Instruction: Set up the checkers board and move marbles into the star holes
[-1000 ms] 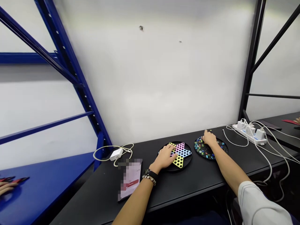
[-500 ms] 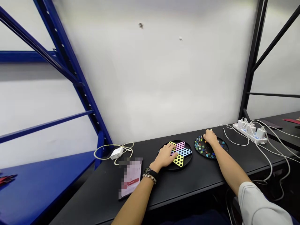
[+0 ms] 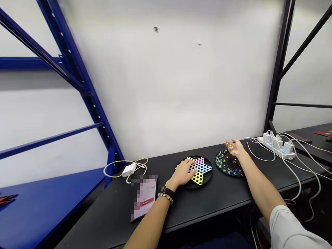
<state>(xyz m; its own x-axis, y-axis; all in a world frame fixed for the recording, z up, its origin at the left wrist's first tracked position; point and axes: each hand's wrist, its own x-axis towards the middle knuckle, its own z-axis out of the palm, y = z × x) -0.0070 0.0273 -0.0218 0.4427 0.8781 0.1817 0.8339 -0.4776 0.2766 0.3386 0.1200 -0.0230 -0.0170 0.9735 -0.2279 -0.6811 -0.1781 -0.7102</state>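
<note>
The left hand (image 3: 181,173) lay on the star board (image 3: 201,168), its fingers spread open and resting flat across the board's left side, holding nothing visible; a watch (image 3: 166,190) and a bead bracelet (image 3: 165,197) circled that wrist. The right hand (image 3: 234,148) was raised just above the far edge of the marble dish (image 3: 234,172), its fingers partly curled around a yellow marble (image 3: 230,146); whether it held others was too small to tell. The board's yellow, pink and blue star was dotted with holes and sat on a round black base; the round black dish, full of multicoloured marbles, lay just right of it on the black desk (image 3: 207,204). Left of the board lay a blurred card (image 3: 145,197), near a white charger (image 3: 129,169) and its looped cable; to the right stood a white power strip (image 3: 276,146), trailing white cables. A red object (image 3: 7,199) lay on a blue shelf (image 3: 46,204) at far left; a co-worker's hand (image 3: 330,132) showed at far right.
</note>
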